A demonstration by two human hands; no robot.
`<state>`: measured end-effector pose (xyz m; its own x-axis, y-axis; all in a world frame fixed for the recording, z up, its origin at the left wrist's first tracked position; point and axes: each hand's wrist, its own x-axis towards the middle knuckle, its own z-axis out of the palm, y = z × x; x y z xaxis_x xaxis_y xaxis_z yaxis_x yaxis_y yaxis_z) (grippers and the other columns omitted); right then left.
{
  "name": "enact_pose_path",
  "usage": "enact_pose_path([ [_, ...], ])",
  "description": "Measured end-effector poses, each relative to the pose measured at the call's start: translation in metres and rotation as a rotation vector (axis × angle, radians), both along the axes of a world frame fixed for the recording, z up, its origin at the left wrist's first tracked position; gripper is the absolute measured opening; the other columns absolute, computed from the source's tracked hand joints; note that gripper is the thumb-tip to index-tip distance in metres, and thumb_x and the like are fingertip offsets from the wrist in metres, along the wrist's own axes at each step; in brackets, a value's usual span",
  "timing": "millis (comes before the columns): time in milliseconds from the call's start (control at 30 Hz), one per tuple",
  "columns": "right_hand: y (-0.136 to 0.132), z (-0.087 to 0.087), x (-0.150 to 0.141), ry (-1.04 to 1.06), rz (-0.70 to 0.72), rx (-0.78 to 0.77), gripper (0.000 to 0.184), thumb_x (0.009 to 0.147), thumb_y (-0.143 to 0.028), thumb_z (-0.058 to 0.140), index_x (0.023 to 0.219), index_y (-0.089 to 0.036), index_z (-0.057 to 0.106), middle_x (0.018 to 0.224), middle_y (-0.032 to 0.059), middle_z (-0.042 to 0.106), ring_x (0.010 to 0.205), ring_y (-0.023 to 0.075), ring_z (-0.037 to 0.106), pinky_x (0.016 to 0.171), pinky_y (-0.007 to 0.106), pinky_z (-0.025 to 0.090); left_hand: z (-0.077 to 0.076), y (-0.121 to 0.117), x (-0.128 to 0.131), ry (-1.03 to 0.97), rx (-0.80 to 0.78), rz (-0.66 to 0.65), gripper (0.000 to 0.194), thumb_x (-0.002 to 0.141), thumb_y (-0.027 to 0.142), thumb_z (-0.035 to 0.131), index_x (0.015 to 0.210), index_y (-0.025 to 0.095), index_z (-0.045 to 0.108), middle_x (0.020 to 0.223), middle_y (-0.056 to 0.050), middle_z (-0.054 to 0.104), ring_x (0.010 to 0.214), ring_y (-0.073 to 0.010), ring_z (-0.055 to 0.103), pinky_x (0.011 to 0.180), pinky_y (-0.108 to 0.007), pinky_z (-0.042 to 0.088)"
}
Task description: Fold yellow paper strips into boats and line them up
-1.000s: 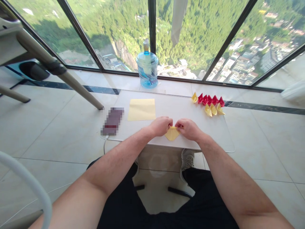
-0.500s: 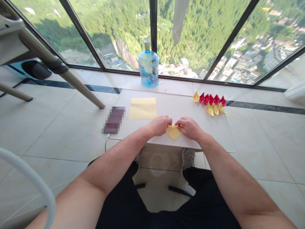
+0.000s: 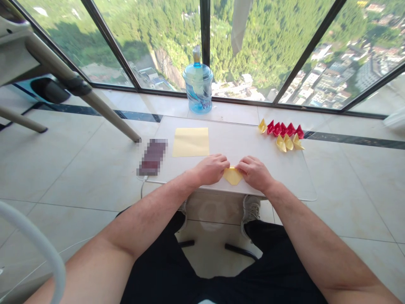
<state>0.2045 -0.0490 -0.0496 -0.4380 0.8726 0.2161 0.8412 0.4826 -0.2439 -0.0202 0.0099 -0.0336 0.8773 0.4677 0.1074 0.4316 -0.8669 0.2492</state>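
Observation:
A small folded piece of yellow paper (image 3: pixel 233 176) lies at the front of the low white table (image 3: pixel 281 173), its lower end tapering toward me. My left hand (image 3: pixel 215 169) pinches its upper left corner, and my right hand (image 3: pixel 253 171) pinches the upper right one. The fingers of both hands are closed along the top folded edge and cover its ends. Left of them rests a flat sheet of yellow paper (image 3: pixel 191 142). Several folded red paper boats (image 3: pixel 284 128) stand in a row at the back right, with yellow paper boats (image 3: pixel 287 142) beside and in front of them.
A phone-like blurred object (image 3: pixel 153 157) with a white cable (image 3: pixel 142 190) lies at the table's left edge. Behind the table stands a blue water jug (image 3: pixel 198 90) against the window. A chair leg (image 3: pixel 109 112) reaches the floor at left.
Both hands keep hold of the folded yellow paper; the right hand's fingers have shifted slightly along its top edge. The whole view has moved a little.

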Motion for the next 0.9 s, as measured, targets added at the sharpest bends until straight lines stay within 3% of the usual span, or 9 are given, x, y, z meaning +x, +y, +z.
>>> enact_pose_path([
  [100, 0.000, -0.001, 0.001, -0.018, 0.003, 0.006, 0.019, 0.095, -0.020, 0.053, 0.091, -0.021, 0.072, 0.095, 0.0084, 0.067, 0.092, 0.0216, 0.055, 0.086, 0.034, 0.040, -0.002, -0.001, -0.002, -0.001, 0.007, -0.013, 0.034, 0.093, 0.016, 0.044, 0.119, 0.017, 0.066, 0.102, -0.011, 0.064, 0.099, -0.0223, 0.056, 0.092, -0.036, 0.045],
  [300, 0.001, -0.005, 0.002, -0.018, 0.000, 0.025, 0.018, 0.095, -0.021, 0.054, 0.091, -0.022, 0.071, 0.095, 0.0083, 0.067, 0.093, 0.0218, 0.055, 0.087, 0.034, 0.039, -0.003, -0.007, -0.002, 0.045, 0.055, 0.005, 0.031, 0.094, 0.020, 0.044, 0.108, 0.018, 0.071, 0.102, -0.012, 0.063, 0.093, -0.0227, 0.055, 0.084, -0.036, 0.045],
  [500, 0.001, -0.005, 0.003, -0.031, 0.006, 0.031, 0.019, 0.095, -0.021, 0.052, 0.090, -0.021, 0.071, 0.094, 0.0087, 0.066, 0.093, 0.0229, 0.052, 0.086, 0.035, 0.037, 0.005, -0.014, -0.006, 0.050, 0.031, 0.026, 0.031, 0.090, 0.035, 0.058, 0.115, 0.021, 0.068, 0.110, -0.011, 0.063, 0.102, -0.0249, 0.053, 0.090, -0.038, 0.043],
  [900, 0.017, -0.013, 0.010, -0.070, -0.113, 0.178, 0.020, 0.095, -0.021, 0.053, 0.095, -0.022, 0.073, 0.096, 0.0067, 0.070, 0.093, 0.0223, 0.052, 0.084, 0.036, 0.031, 0.001, 0.010, 0.019, 0.036, 0.098, 0.140, 0.030, 0.092, 0.022, 0.051, 0.115, 0.023, 0.070, 0.105, -0.010, 0.065, 0.099, -0.0257, 0.053, 0.082, -0.039, 0.040],
])
